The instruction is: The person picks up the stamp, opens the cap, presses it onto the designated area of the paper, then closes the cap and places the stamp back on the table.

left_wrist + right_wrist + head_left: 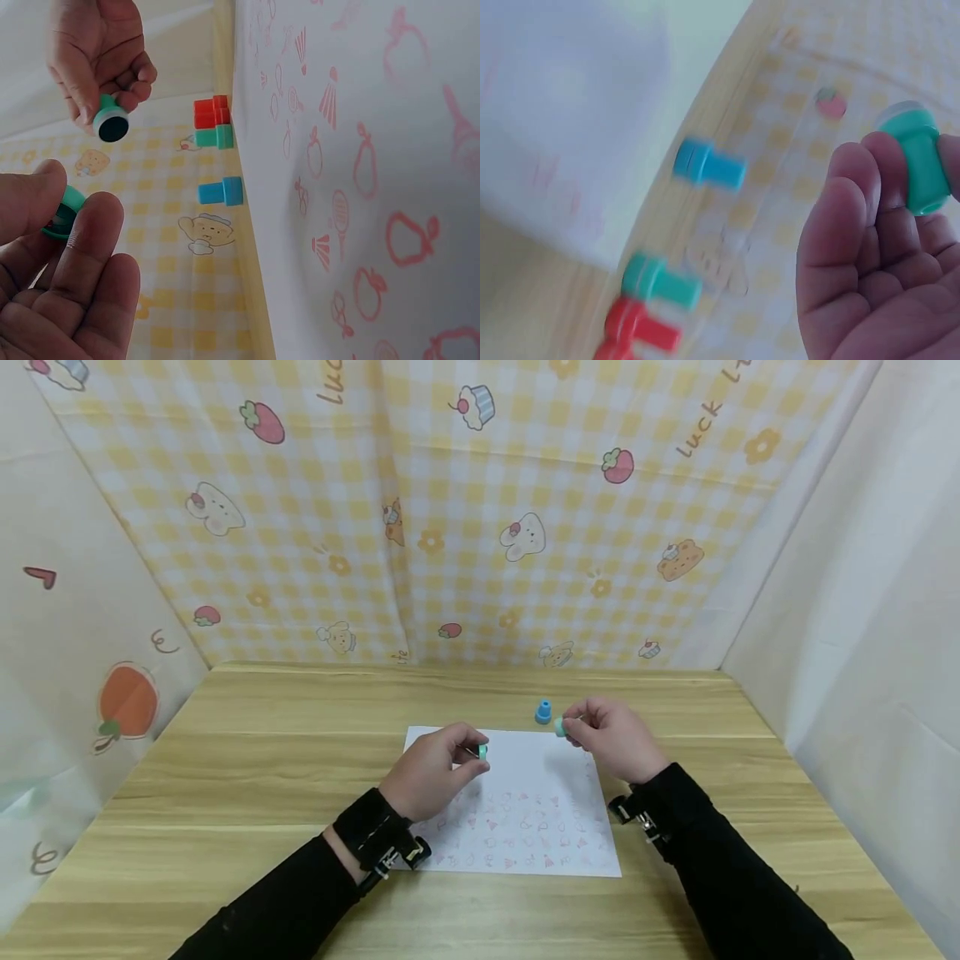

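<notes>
My left hand [429, 774] pinches a small green cap [73, 199] between thumb and fingers, above the paper's left part. A green toy stamp [923, 166] is held in my right hand [617, 745] near the paper's far right corner. In the left wrist view its dark round face is uncovered and points toward the left hand. The cap and stamp are apart. Beneath both hands lies a white sheet of paper [525, 756], its nearer part covered with rows of pink stamped prints of fruit, rackets and shuttlecocks.
A blue stamp [543, 713] stands upright just beyond the paper's far edge. Beside it in the left wrist view are a green stamp [214, 136] and two red ones [211, 106]. Wood-grain table [285, 735]; a yellow checked cloth [465, 585] hangs behind it.
</notes>
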